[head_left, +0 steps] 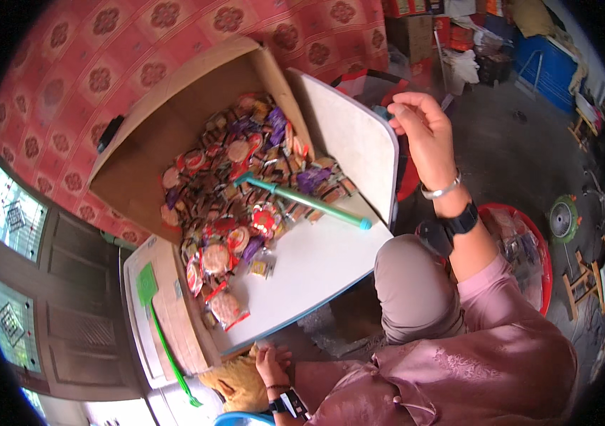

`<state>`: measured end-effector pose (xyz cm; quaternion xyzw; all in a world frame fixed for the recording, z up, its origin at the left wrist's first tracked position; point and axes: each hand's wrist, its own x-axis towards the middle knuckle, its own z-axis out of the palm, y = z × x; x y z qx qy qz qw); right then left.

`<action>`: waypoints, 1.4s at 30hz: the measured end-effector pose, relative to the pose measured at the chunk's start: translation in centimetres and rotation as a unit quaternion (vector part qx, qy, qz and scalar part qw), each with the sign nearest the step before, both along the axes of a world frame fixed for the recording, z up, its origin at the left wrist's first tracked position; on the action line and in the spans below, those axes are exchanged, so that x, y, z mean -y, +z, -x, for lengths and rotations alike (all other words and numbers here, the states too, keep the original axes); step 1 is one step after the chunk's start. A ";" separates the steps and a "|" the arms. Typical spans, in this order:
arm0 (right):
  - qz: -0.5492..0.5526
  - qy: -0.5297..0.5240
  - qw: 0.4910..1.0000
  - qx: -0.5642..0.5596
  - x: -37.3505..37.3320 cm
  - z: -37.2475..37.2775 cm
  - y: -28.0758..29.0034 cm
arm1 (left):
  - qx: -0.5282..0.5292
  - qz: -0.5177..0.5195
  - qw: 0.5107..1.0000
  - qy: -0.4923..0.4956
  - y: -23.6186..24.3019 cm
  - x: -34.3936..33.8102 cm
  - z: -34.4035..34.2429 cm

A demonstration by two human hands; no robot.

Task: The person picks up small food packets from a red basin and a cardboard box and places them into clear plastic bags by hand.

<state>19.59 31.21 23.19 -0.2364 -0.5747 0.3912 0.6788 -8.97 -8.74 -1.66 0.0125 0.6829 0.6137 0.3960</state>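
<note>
A big cardboard box (175,106) lies on its side, and a heap of small wrapped snack packets (246,184) spills out of it onto a white table (317,263). A teal stick (306,201) lies across the packets. My right hand (422,128) is raised past the table's far edge, fingers pinched together near the rim; I cannot see anything in it. My left hand (273,362) is down at the table's near edge, resting on a yellow cloth (238,387), fingers apart.
A green fly swatter (157,312) lies on a flat cardboard piece (175,334) to the left of the table. A red basin (530,255) with bagged goods stands on the floor to the right. Boxes, a blue container and a small fan sit further back.
</note>
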 end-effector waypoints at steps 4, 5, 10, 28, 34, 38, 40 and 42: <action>-0.024 -0.004 0.995 0.093 5.3 4.3 2.3 | -0.026 -0.005 1.000 -0.001 0.3 -0.3 -0.8; -0.119 -0.021 0.985 0.125 6.3 5.1 2.5 | -0.044 -0.005 0.999 -0.007 0.2 -0.4 -0.8; -0.016 0.216 0.959 0.182 8.8 9.8 0.6 | -0.060 -0.012 0.998 0.004 -0.6 -0.4 -1.0; 0.409 0.404 0.799 0.176 16.5 8.2 -8.2 | -0.079 -0.017 0.997 -0.007 0.3 -0.7 -2.2; 0.462 0.405 0.750 0.245 19.8 7.3 -8.7 | -0.067 -0.051 0.996 -0.008 1.0 -0.5 -3.0; 0.394 0.419 0.784 0.235 19.1 10.2 -10.0 | -0.062 -0.084 0.994 -0.009 2.5 1.0 -3.3; 0.328 0.403 0.805 0.285 18.3 11.9 -10.7 | -0.123 -0.082 0.989 0.000 3.5 3.4 -2.7; 0.290 0.392 0.814 0.315 17.7 12.8 -11.4 | -0.166 -0.074 0.983 0.040 4.2 6.5 -1.5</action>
